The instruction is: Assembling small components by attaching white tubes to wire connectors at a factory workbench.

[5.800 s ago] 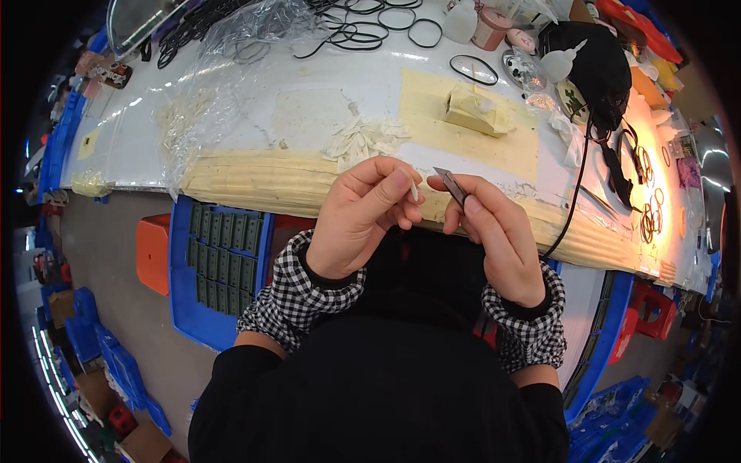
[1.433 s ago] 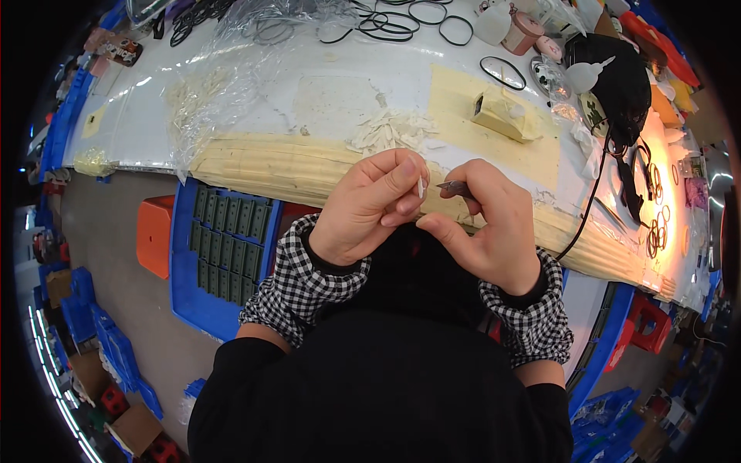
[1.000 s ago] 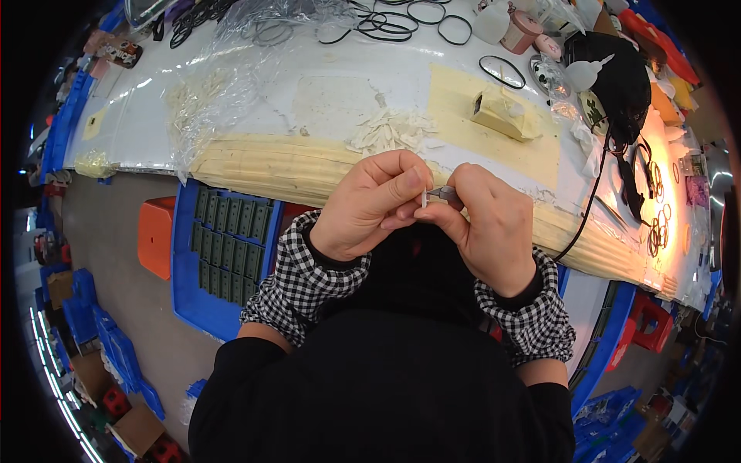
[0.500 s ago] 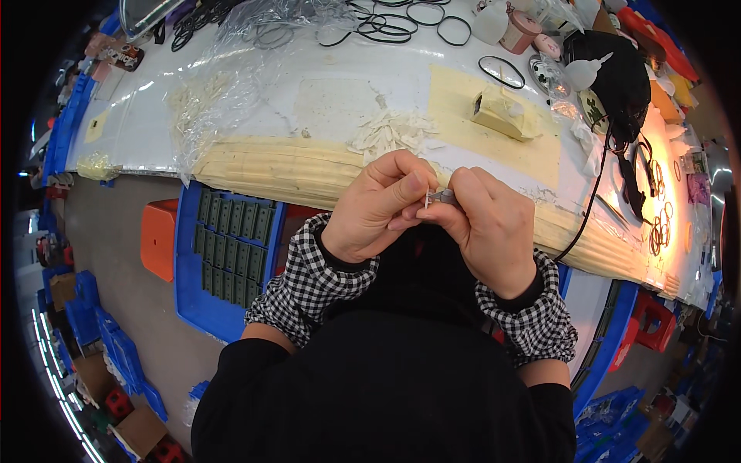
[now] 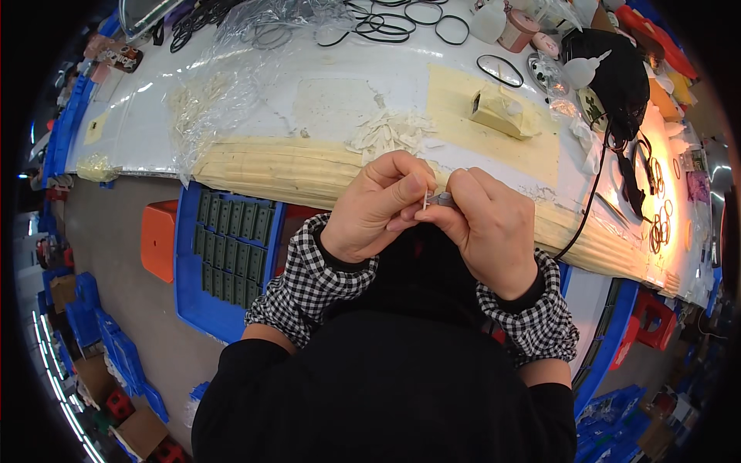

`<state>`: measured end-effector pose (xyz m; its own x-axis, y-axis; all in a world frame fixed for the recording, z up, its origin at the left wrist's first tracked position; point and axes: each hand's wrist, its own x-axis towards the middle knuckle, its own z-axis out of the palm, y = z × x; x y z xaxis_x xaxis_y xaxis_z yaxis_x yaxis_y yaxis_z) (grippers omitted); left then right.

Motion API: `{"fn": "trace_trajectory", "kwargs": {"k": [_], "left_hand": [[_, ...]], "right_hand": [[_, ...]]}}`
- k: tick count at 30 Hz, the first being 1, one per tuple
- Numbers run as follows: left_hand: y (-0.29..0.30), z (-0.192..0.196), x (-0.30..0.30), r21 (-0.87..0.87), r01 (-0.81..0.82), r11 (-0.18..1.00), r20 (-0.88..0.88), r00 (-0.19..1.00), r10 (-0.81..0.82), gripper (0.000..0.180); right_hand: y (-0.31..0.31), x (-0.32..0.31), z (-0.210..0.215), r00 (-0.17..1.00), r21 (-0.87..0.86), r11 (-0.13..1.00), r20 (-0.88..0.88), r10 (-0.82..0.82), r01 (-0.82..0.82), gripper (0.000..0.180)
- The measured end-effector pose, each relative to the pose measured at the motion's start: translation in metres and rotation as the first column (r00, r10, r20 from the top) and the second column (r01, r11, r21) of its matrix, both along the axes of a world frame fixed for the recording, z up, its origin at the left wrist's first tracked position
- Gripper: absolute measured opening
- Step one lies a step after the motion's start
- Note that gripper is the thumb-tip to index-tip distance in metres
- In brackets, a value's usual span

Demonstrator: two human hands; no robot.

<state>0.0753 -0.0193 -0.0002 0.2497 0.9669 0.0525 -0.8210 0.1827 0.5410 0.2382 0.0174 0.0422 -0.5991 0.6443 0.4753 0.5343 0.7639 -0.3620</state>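
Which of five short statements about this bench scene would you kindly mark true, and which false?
1. The left hand holds a small white piece. True.
2. The right hand is empty. False: it holds a grey blade.
3. The stool at left is green. False: it is orange.
4. Dark green parts lie in a blue crate. True.
5. White scraps lie right of the yellow block. False: they lie left of it.

Left grip [image 5: 374,208] pinching, thumb [image 5: 407,191] laid over curled fingers [image 5: 399,224]! Right grip [image 5: 494,228] squarely opposite, knuckles high, thumb and forefinger [image 5: 461,189] pinching too, fingertips right beside the left's! Both forearms [image 5: 289,297] slant inward from below, wrists [image 5: 529,288] well apart.
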Motion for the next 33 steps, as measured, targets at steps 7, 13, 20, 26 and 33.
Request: {"fn": "trace_trajectory", "kwargs": {"k": [7, 13, 20, 26, 33], "left_hand": [[-0.001, 0.005, -0.004, 0.014, -0.01, 1.0, -0.076, 0.997, 0.011, 0.008], [-0.001, 0.004, -0.004, 0.005, -0.008, 1.0, -0.076, 0.997, 0.008, 0.008], [-0.001, 0.003, -0.004, -0.005, -0.01, 1.0, -0.08, 0.997, 0.009, 0.008], [-0.002, 0.006, -0.005, -0.034, -0.029, 0.999, -0.156, 0.988, 0.023, 0.009], [-0.001, 0.017, -0.017, -0.212, -0.36, 0.908, -0.304, 0.908, 0.289, 0.012]], "right_hand": [[0.001, 0.0, 0.001, 1.0, 0.041, 0.999, -0.008, -0.016, 0.016, 0.043], [0.001, 0.001, 0.0, 1.0, 0.032, 0.999, 0.022, -0.004, 0.003, 0.044], [0.001, 0.0, 0.002, 1.0, 0.026, 1.0, 0.013, -0.003, 0.003, 0.043], [0.003, 0.004, 0.006, 0.998, -0.062, 0.997, 0.056, 0.039, -0.036, 0.041], [0.04, 0.017, -0.018, 0.984, -0.179, 0.973, -0.078, -0.158, 0.142, 0.017]]}}
